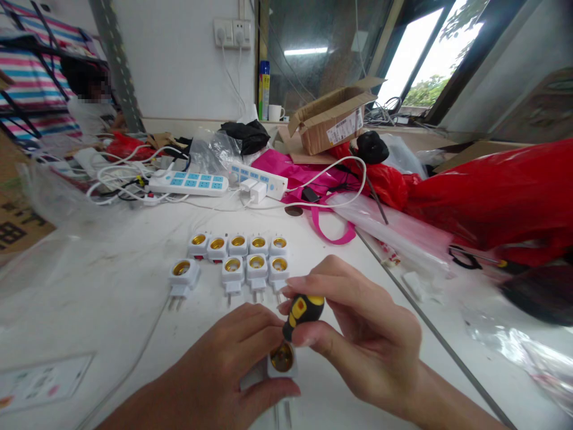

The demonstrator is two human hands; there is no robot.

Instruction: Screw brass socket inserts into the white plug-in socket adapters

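Left hand: fingers pinching white plug-in lamp socket, gold cup up, nearer wearer than other sockets. Right hand: fingers pinching yellow-black screwdriver, tilted, lower end at cup. Beyond, on white table: back row, 5 sockets; front row, 3 sockets; 1 socket apart at left.

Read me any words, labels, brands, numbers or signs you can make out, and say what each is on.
None reads for certain.
Brown carton at the left edge: large dark characters, slanted and cut off.
Open cardboard box: white label, print too small.
Spray can: too small.
White card at lower left: blurred.
Yellow-and-black screwdriver and held lamp socket: no text discernible.
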